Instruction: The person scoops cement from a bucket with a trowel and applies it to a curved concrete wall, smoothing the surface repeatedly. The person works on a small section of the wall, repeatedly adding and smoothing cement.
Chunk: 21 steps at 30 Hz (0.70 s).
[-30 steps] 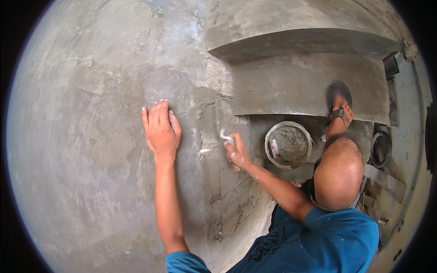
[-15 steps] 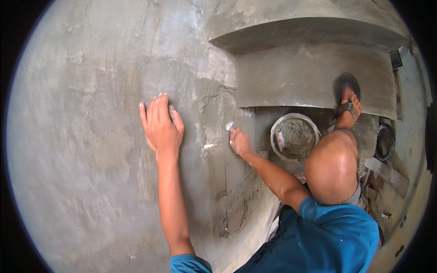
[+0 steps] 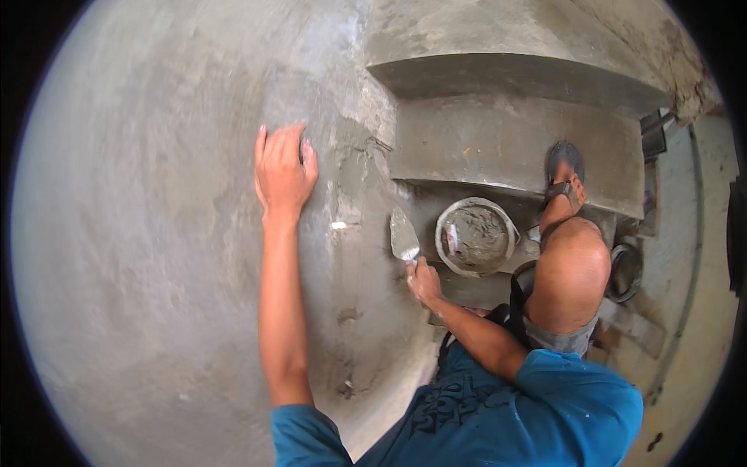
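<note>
My right hand (image 3: 425, 282) grips the handle of a small pointed trowel (image 3: 404, 233), whose blade is smeared with grey mortar. The blade points away from me, between the grey wall (image 3: 194, 257) and a bucket (image 3: 468, 272). Wet mortar (image 3: 484, 232) fills much of the bucket, and a red and white piece (image 3: 452, 237) lies in it at the left side. With fingers stretched out, my left hand (image 3: 285, 175) rests against the wall and holds nothing. To its right is a rough, darker patch of fresh mortar (image 3: 354, 163).
Concrete steps (image 3: 506, 140) rise beyond the bucket. My sandalled foot (image 3: 565, 175) is planted on one, with my bent knee (image 3: 572, 257) right of the bucket. A black round tub (image 3: 625, 272) and flat boards (image 3: 634, 327) lie farther right.
My right hand has drawn back from the mortar patch, and the trowel blade now shows broadside. My view has shifted; my left hand stays at the wall.
</note>
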{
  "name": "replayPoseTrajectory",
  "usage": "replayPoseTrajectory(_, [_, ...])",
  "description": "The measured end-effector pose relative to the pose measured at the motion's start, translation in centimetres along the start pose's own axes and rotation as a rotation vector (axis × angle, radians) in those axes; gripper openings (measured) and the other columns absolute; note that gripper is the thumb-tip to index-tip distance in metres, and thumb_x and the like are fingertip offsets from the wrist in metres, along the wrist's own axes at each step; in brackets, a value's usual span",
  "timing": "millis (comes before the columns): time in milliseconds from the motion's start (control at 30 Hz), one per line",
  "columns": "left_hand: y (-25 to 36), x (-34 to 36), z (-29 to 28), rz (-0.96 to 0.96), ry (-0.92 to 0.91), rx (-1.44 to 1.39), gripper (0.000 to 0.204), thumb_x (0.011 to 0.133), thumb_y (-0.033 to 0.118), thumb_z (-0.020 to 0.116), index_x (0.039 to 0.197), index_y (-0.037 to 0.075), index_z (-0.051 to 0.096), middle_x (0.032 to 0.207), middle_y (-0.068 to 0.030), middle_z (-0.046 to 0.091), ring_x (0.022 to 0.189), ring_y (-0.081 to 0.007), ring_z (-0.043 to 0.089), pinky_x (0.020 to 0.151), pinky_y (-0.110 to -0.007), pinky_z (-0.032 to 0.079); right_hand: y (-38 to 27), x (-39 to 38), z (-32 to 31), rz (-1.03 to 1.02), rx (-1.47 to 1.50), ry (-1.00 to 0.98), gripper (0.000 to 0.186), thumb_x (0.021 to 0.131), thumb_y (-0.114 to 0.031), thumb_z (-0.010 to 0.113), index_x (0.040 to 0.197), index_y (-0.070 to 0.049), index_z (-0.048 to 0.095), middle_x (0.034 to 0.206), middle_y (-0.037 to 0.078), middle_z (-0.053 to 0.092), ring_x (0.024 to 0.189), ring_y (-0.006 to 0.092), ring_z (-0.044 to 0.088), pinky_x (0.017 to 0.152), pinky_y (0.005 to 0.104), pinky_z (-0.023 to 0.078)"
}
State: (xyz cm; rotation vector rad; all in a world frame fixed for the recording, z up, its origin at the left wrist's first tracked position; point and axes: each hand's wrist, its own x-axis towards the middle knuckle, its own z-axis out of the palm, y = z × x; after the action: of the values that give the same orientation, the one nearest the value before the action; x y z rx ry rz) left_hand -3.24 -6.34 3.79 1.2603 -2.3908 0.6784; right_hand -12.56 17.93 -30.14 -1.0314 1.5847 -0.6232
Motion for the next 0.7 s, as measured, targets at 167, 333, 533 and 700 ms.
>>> replayPoseTrajectory(167, [5.3,-9.6,3.3,-0.523,0.293,-0.432,0.024,0.095,0.01,0.068,0.117,0.003,0.074,0.112,-0.0135,0.078,0.106,-0.0328,0.074,0.097,-0.043,0.055,0.8,-0.3,-6.8,-0.128,-0.026,0.135,0.042,0.103,-0.038,0.062,0.119,0.0,0.057,0.095,0.037,0.069,0.097,0.0583,0.065,0.085,0.0639,0.048])
replayPoseTrajectory(333, [18.6,-24.5,14.5,-1.194,-0.248,-0.601,0.038,0.099,0.028,0.072,0.122,-0.002,0.075,0.106,-0.0228,0.079,0.102,-0.0367,0.077,0.091,-0.045,0.058,2.9,-1.5,-16.9,0.07,-0.467,0.175,0.051,0.109,-0.048,0.047,0.117,0.0,0.062,0.097,0.035,0.072,0.095,0.0568,0.069,0.085,0.0655,0.051])
replayPoseTrajectory(533, [29.0,-30.8,22.4,-1.184,-0.621,-0.757,0.049,0.094,0.037,0.079,0.126,0.001,0.072,0.109,-0.0253,0.077,0.105,-0.043,0.074,0.092,-0.052,0.058,5.6,-4.6,-20.9,0.09,-0.726,0.155,0.041,0.104,-0.039,0.058,0.11,0.002,0.055,0.093,0.035,0.072,0.094,0.0541,0.071,0.08,0.0638,0.053])
replayPoseTrajectory(700, [29.6,-29.5,23.2,-1.083,-0.695,-0.664,0.024,0.093,0.027,0.077,0.103,0.006,0.076,0.095,-0.0264,0.076,0.093,-0.046,0.074,0.082,-0.055,0.059,8.0,-5.1,-21.6,0.129,-0.87,0.168,0.045,0.099,-0.035,0.066,0.111,0.007,0.057,0.09,0.033,0.072,0.09,0.0492,0.073,0.077,0.0608,0.056])
